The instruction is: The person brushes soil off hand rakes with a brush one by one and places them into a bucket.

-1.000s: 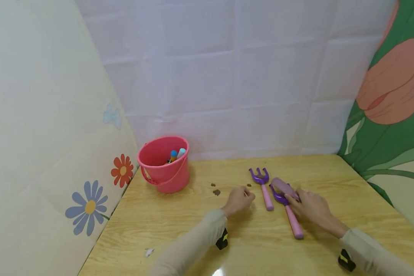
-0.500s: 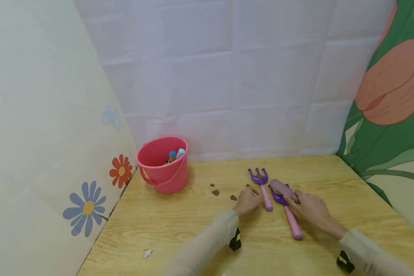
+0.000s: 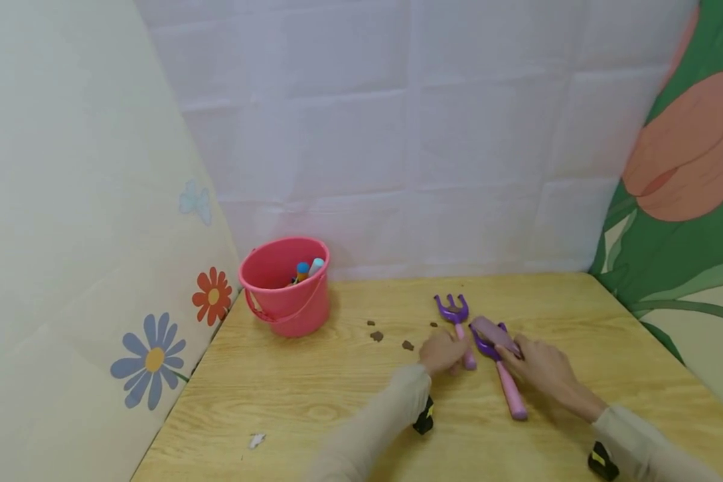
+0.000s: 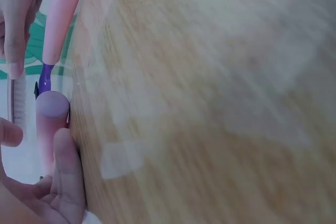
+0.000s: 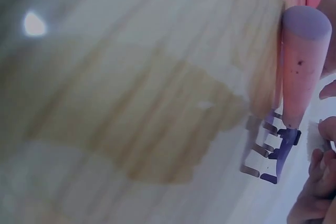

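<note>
My right hand (image 3: pixel 542 368) grips a mauve brush (image 3: pixel 491 331) whose pale bristles (image 4: pixel 20 100) face down in the left wrist view. The brush lies over the tines of a toy hand fork with a pink handle (image 3: pixel 511 388) and purple head (image 3: pixel 485 345). My left hand (image 3: pixel 442 351) is at the pink handle of a second toy hand fork (image 3: pixel 452 311). In the left wrist view its fingers and thumb stand apart about that handle (image 4: pixel 51 121), with no firm grip visible. A brown crumb lies on this fork's head.
Several brown flakes (image 3: pixel 377 336) are scattered on the wooden table (image 3: pixel 265 395) left of the forks. A pink bucket (image 3: pixel 295 314) with colourful items inside stands at the back left. A small white scrap (image 3: pixel 256 440) lies near the front left.
My left hand has moved right, from among the flakes to the left fork's handle, uncovering a brown flake. My right hand has stayed on the brush over the other fork.
</note>
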Available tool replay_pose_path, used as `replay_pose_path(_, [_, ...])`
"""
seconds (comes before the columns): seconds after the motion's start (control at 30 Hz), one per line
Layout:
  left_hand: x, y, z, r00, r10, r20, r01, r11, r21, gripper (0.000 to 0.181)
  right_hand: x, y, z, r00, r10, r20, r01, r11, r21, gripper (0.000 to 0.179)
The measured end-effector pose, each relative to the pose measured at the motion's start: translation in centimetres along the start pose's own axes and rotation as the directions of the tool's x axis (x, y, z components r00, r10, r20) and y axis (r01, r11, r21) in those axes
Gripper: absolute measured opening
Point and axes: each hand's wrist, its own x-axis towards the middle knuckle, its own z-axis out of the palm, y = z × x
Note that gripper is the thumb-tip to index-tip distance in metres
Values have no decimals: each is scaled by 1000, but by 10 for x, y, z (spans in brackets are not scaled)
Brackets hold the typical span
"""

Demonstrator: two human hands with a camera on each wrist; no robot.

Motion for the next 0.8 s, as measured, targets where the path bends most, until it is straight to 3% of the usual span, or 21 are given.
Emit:
replay_pose_path(0.17, [1,3,4,1000,-7,-11,8,995,103,56,1,-2,-2,1000,-6,-17,6,1000,-5,40])
replay_pose_path(0.47, [5,8,8,1000,-23,-21,27,978,206,53,2,-2,-3,1000,10,-13,-11,1000,-25,41])
replay_pose_path(0.8, [4,13,11,995,-61,-79,77,973,220,53,4,-5,-7,1000,3,-23,-4,999,-33,41])
